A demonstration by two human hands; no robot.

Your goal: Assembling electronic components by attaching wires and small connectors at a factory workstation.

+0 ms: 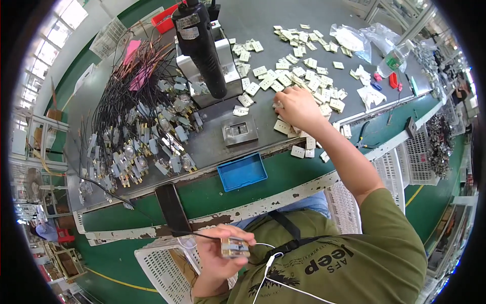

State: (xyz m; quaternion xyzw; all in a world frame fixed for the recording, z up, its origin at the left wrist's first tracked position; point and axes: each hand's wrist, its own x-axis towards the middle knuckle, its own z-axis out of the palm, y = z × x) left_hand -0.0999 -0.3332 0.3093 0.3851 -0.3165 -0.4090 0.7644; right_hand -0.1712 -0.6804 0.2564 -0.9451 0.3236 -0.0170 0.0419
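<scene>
In front of my body, my left hand (215, 258) is closed around a wired socket insert (235, 248), a small block with grey parts and brass contacts. A black cable runs from it over the table edge. My right hand (299, 109) reaches out to the cream-coloured plates (276, 79) scattered over the table. Its fingers are curled down, and something small and shiny shows at their tips, too small to name. Left of that hand, a square metal fixture (239, 131) sits below a black powered screwdriver (202, 50) on its stand. A single plate (240, 110) lies just behind the fixture.
Wired inserts (147, 137) with tangled cables heap up on the left. A blue tray (243, 172) and a black phone (172, 205) lie along the front edge. Pliers (363, 137), a plastic bottle (395, 58) and a red clip-like piece (393, 79) are to the right. White crates (167, 268) stand below.
</scene>
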